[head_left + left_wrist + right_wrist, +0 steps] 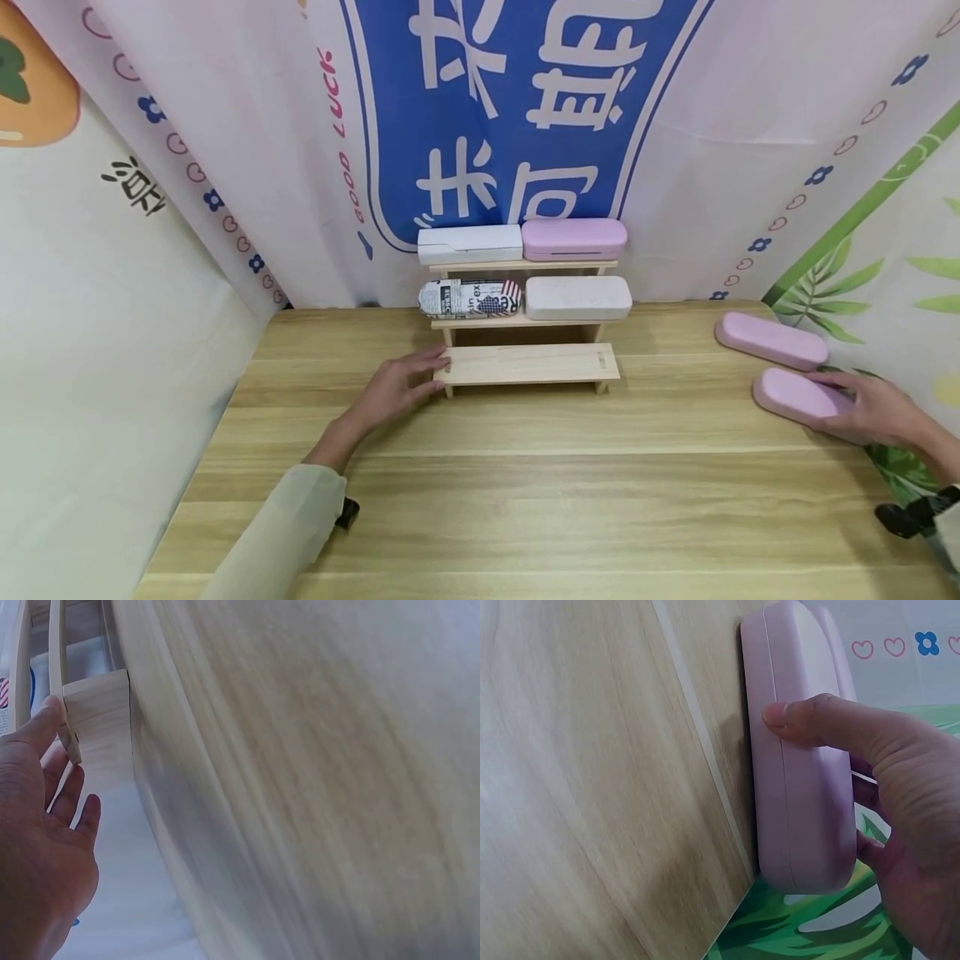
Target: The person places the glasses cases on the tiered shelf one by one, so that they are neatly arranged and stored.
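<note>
Gripping nearer pink glasses case [797, 394] with right fingers [821, 724], partly hidden behind it; pinching three-tiered wooden rack [525, 365] with left fingers [36, 731].

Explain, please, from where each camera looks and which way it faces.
Head: on the head, facing forward and down at table and shelf; left grip, right grip, sleeves show.
Left wrist: on that wrist, facing the left grip at the shelf's end.
Right wrist: on that wrist, facing the right grip on a pink case.
Head and right wrist share that case.
</note>
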Tool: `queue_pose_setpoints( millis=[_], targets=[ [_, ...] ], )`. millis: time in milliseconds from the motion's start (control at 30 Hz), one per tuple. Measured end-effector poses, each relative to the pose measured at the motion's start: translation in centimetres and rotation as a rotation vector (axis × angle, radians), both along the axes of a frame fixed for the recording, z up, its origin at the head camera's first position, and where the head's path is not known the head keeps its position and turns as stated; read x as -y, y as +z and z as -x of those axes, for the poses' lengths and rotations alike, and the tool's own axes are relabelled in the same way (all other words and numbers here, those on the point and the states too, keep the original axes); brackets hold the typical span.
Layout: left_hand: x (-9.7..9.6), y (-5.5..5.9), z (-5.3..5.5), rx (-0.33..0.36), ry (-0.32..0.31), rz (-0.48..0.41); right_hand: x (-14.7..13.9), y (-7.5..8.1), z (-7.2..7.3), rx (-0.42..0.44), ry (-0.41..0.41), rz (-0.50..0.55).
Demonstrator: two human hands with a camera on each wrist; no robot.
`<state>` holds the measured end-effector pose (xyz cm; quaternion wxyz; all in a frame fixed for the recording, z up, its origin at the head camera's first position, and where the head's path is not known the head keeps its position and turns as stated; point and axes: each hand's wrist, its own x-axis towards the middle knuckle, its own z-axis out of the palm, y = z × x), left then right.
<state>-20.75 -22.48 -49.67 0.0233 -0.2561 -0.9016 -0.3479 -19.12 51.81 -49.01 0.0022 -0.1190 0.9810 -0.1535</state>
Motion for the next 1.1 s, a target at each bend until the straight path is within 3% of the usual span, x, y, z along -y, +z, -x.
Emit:
queue_pose_setpoints(
  millis=[233,400,600,867,1100],
  targets=[
    [0.1,0.0,0.2,-0.062,-0.018,0.004,1.1,0.6,0.3,0.042,-0.012,0.011],
    [0.1,0.0,0.2,-0.113,-0.026,-0.009,1.9,0.9,0.7,0.014,0.02,0.018],
    [0.1,0.2,-0.1,-0.175,-0.008,-0.026,3.2,1.5,0.9,0.012,0.054,0.047],
    [0.3,-0.2,-0.2,-0.201,0.032,0.003,5.8,3.2,1.4,0.03,0.096,0.085],
    [0.5,-0.2,-0.1,-0.254,0.068,0.02,7.5,4.1,1.7,-0.08,0.209,0.095]
  ],
)
